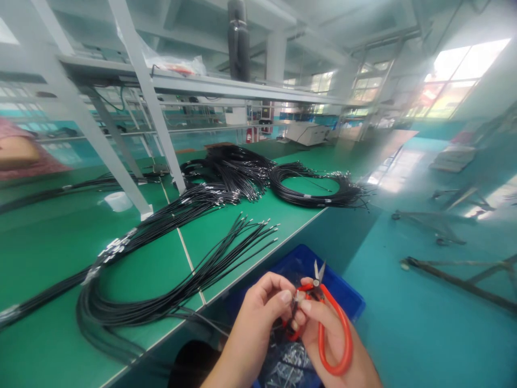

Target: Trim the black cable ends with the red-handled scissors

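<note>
My left hand point(264, 302) is closed in a pinch on the end of a black cable point(294, 307), close against my right fingertips. The small piece at the cable's tip is mostly hidden by the fingers. In my right hand point(323, 320) are red-handled scissors point(348, 345), their blades parted and pointing up, away from me. Thumb and finger of that hand also touch the cable end. Below both hands a blue bin point(355, 302) holds a bag of small shiny pieces point(293, 366). To the left, a bundle of black cables point(161, 310) curves across the green table.
More black cable bundles point(234, 167) and a coiled one point(311, 200) lie farther back on the green table point(133, 288). A white rack post point(151, 97) rises from the table beside a white roll point(118, 201). Another person's arm point(18, 153) is at the far left.
</note>
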{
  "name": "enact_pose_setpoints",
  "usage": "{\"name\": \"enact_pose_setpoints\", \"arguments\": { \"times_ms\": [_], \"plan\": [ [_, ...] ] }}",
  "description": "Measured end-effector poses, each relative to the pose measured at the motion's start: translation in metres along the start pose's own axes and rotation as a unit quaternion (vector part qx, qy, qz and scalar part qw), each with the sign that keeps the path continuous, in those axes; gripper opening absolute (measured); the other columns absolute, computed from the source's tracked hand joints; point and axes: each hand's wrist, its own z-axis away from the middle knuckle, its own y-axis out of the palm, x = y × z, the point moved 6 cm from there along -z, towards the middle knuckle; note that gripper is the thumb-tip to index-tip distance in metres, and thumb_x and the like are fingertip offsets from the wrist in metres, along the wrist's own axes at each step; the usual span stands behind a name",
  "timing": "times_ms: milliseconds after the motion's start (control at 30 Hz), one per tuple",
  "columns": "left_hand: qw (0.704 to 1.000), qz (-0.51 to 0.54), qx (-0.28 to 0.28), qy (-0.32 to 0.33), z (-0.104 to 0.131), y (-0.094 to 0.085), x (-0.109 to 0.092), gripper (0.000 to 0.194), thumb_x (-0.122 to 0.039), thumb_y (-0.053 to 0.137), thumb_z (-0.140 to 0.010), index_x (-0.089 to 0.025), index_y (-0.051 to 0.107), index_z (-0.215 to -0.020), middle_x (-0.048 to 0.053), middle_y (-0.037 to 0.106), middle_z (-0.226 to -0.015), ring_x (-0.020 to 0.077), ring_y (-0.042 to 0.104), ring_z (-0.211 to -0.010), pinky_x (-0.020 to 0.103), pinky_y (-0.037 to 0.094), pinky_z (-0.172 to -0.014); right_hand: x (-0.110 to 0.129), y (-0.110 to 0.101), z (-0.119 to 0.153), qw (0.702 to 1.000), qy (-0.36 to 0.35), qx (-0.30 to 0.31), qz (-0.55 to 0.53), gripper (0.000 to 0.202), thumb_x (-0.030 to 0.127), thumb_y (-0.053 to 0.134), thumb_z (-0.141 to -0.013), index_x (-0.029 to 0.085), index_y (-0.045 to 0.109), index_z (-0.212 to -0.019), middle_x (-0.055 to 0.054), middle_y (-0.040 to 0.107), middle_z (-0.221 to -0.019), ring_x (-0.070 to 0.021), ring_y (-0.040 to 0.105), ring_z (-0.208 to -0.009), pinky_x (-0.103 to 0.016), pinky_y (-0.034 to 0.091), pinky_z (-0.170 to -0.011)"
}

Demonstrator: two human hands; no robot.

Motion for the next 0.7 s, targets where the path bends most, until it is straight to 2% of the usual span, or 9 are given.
{"name": "enact_pose_setpoints", "arguments": {
  "times_ms": [100, 200, 300, 333, 400, 467, 533, 633, 700],
  "plan": [
    [1.0, -0.011, 0.003, 0.006, -0.002, 0.001, 0.001, 0.011, -0.023, 0.061, -0.079, -0.014, 0.055, -0.075, -0.002, 0.054, -0.056, 0.0103, 0.05, -0.051, 0.022, 0.04, -0.051, 0.0, 0.0, 0.0, 1.0, -0.002, -0.004, 0.0, 0.022, 0.024, 0.073, -0.063, 0.024, 0.063, -0.082, 0.003, 0.058, -0.062, -0.0127, 0.052, -0.053, -0.023, 0.044, -0.049],
    [0.999, -0.029, 0.003, 0.02, -0.003, -0.002, 0.0, 0.015, -0.024, 0.06, -0.079, -0.014, 0.054, -0.069, -0.002, 0.054, -0.058, 0.0104, 0.05, -0.052, 0.022, 0.042, -0.052, -0.002, -0.003, -0.003, 1.0, 0.005, -0.012, -0.028, 0.023, 0.021, 0.073, -0.064, 0.023, 0.063, -0.084, 0.001, 0.062, -0.066, -0.0126, 0.055, -0.059, -0.023, 0.047, -0.058],
    [0.987, -0.141, -0.046, 0.062, 0.001, -0.012, -0.008, 0.006, -0.021, 0.056, -0.081, -0.016, 0.057, -0.077, -0.001, 0.055, -0.064, 0.0124, 0.053, -0.059, 0.023, 0.045, -0.059, -0.005, -0.007, -0.007, 0.999, 0.013, -0.014, -0.05, 0.023, 0.017, 0.072, -0.066, 0.022, 0.063, -0.086, 0.0, 0.063, -0.071, -0.0117, 0.055, -0.061, -0.023, 0.048, -0.061],
    [0.972, -0.204, -0.071, 0.093, 0.003, -0.014, -0.014, 0.004, -0.019, 0.055, -0.081, -0.017, 0.058, -0.081, 0.0, 0.057, -0.068, 0.0131, 0.055, -0.062, 0.024, 0.045, -0.061, -0.006, -0.007, -0.007, 0.998, 0.013, -0.013, -0.053, 0.023, 0.016, 0.071, -0.067, 0.021, 0.063, -0.088, 0.0, 0.063, -0.071, -0.0116, 0.055, -0.061, -0.023, 0.048, -0.06],
    [0.921, -0.334, -0.105, 0.168, 0.009, -0.013, -0.027, 0.014, -0.014, 0.052, -0.081, -0.02, 0.061, -0.089, 0.003, 0.059, -0.08, 0.0147, 0.057, -0.068, 0.024, 0.046, -0.065, -0.006, -0.006, -0.008, 0.999, 0.013, -0.008, -0.051, 0.022, 0.016, 0.07, -0.069, 0.021, 0.063, -0.088, 0.0, 0.063, -0.07, -0.0122, 0.055, -0.06, -0.023, 0.048, -0.058],
    [0.863, -0.435, -0.109, 0.233, 0.013, -0.005, -0.036, 0.022, -0.012, 0.05, -0.08, -0.023, 0.065, -0.092, 0.006, 0.061, -0.091, 0.0161, 0.059, -0.073, 0.024, 0.047, -0.067, -0.006, -0.005, -0.007, 0.999, 0.014, -0.01, -0.044, 0.022, 0.018, 0.071, -0.068, 0.021, 0.062, -0.088, 0.0, 0.062, -0.068, -0.0133, 0.055, -0.061, -0.024, 0.048, -0.057],
    [0.822, -0.492, -0.11, 0.266, 0.015, 0.0, -0.04, 0.023, -0.012, 0.052, -0.078, -0.024, 0.07, -0.087, 0.007, 0.063, -0.093, 0.0169, 0.061, -0.074, 0.023, 0.048, -0.066, -0.006, -0.003, -0.007, 0.999, 0.016, -0.015, -0.043, 0.023, 0.02, 0.073, -0.066, 0.021, 0.062, -0.087, 0.0, 0.061, -0.065, -0.014, 0.055, -0.06, -0.024, 0.047, -0.056],
    [0.802, -0.516, -0.13, 0.272, 0.016, -0.002, -0.042, 0.021, -0.013, 0.055, -0.077, -0.025, 0.072, -0.076, 0.007, 0.065, -0.092, 0.0175, 0.063, -0.073, 0.023, 0.047, -0.066, -0.007, -0.002, -0.006, 0.999, 0.02, -0.014, -0.046, 0.022, 0.02, 0.072, -0.068, 0.021, 0.062, -0.088, 0.001, 0.06, -0.062, -0.0138, 0.055, -0.061, -0.023, 0.047, -0.057],
    [0.82, -0.494, -0.142, 0.25, 0.016, -0.008, -0.04, 0.019, -0.015, 0.055, -0.078, -0.024, 0.072, -0.075, 0.007, 0.065, -0.093, 0.0177, 0.063, -0.074, 0.023, 0.047, -0.067, -0.008, -0.002, -0.006, 0.999, 0.018, -0.01, -0.044, 0.019, 0.019, 0.069, -0.071, 0.02, 0.062, -0.089, 0.001, 0.06, -0.062, -0.0132, 0.054, -0.061, -0.023, 0.046, -0.058]
  ]
}}
